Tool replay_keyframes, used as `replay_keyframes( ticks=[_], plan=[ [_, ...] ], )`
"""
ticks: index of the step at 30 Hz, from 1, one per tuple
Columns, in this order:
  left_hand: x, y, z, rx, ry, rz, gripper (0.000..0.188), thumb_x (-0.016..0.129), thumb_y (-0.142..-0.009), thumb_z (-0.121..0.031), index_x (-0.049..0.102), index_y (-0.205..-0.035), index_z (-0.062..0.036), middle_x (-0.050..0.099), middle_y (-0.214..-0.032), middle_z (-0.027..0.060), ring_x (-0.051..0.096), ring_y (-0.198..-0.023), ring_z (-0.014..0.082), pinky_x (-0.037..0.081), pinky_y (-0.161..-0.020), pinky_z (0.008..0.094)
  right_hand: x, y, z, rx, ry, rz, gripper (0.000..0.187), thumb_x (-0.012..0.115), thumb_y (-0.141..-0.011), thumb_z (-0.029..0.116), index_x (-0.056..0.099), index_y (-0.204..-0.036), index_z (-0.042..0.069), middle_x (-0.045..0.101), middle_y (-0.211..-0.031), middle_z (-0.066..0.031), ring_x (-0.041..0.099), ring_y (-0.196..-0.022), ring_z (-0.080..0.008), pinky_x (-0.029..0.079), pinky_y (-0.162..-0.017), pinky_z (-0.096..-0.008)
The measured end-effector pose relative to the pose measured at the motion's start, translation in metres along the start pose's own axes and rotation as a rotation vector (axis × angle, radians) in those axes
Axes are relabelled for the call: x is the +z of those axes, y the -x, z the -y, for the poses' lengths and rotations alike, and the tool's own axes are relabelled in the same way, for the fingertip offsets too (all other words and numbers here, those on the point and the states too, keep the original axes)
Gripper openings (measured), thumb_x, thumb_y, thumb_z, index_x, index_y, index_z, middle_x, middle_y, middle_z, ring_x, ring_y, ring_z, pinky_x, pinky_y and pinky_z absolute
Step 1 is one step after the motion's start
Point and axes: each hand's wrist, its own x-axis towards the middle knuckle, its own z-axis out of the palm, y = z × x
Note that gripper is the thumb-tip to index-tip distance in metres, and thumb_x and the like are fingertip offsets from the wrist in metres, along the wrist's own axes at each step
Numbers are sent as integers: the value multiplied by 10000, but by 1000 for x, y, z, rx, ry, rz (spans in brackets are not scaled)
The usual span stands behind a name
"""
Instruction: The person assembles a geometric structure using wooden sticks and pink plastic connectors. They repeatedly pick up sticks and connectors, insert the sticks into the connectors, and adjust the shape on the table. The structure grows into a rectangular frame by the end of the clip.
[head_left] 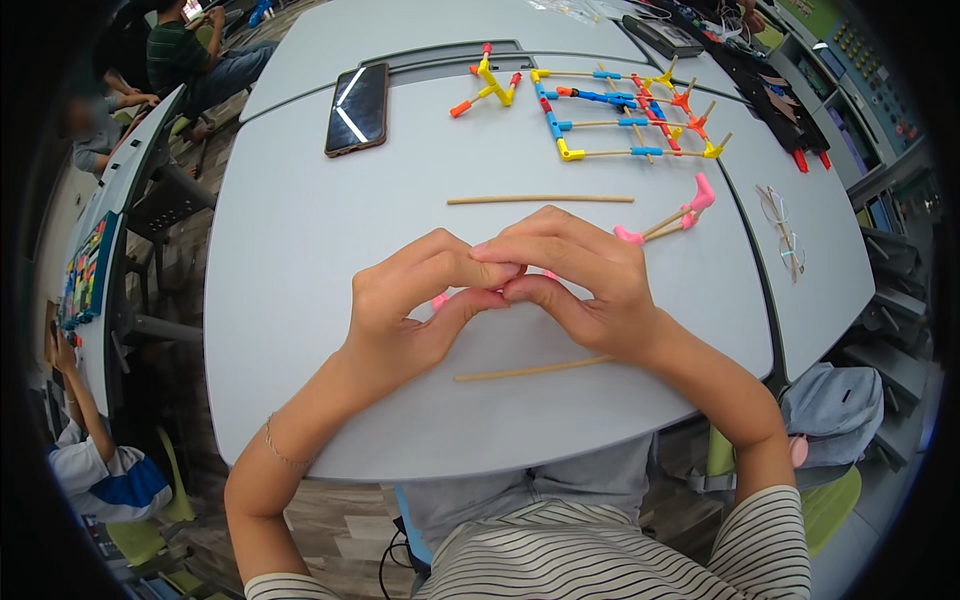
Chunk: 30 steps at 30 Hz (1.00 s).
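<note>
Over the middle of the white table, my left hand [425, 290] and my right hand [575, 270] meet at the fingertips. Both are closed in a pinch on a small pink connector [440, 300], which my fingers mostly cover; bits of pink show beside and between them. Beyond my hands lies a loose wooden stick [540, 199]. Another stick [530, 371] rests nearer to me, its right end passing behind my right forearm. To the right of my right hand, pink connectors [704, 190] are joined by short sticks.
A frame of sticks [630, 124] with blue, yellow, red and orange connectors lies far right. Next to it is a small yellow and red connector piece [490, 82]. A phone [357, 110] is at far left. Eyeglasses [783, 232] lie on the adjoining right table. Other people sit at left.
</note>
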Motion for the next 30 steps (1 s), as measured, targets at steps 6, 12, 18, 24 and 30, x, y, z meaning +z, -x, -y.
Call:
replay_keyframes(
  ticks=[6, 12, 18, 24, 30],
  plan=[
    [-3, -1, 5, -5, -22, 20, 285, 774, -760, 87, 710, -1021, -9, 716, -931, 111, 689, -811, 200, 549, -724, 299, -2, -4, -1, 54, 7, 30, 326, 729, -795, -43, 712, -1111, 34, 695, -1000, -96, 680, -814, -188, 583, -688, -285],
    [-3, 0, 5, -11, -32, 102, 402, 771, -793, 47, 663, -1176, -9, 712, -1024, 126, 683, -869, 213, 557, -766, 323, -11, 1, -1, 119, 20, 60, 365, 711, -832, -32, 695, -1190, 40, 697, -1041, -104, 668, -830, -177, 558, -709, -282],
    [4, 9, 16, -117, 143, 13, 421, 730, -853, 11, 616, -1257, -22, 701, -1087, 110, 689, -930, 205, 564, -815, 321, -19, 0, -3, 94, 55, 72, 375, 689, -861, -21, 685, -1230, 49, 704, -1029, -107, 665, -869, -192, 558, -716, -297],
    [-11, 3, 28, -196, 22, 152, 162, 662, -920, -35, 709, -1074, -15, 705, -920, 78, 653, -853, 199, 536, -738, 314, -19, 1, -2, 112, 36, 91, 319, 695, -874, 9, 702, -1191, 44, 710, -1001, -97, 668, -863, -192, 550, -719, -300],
    [-8, 2, 30, -129, -55, 193, 116, 664, -913, -44, 728, -1008, -30, 678, -848, 68, 609, -805, 207, 504, -713, 319, -11, 1, -11, 21, 39, 14, 245, 758, -827, 32, 720, -1068, 11, 705, -911, -94, 655, -807, -209, 532, -678, -309]
  ],
)
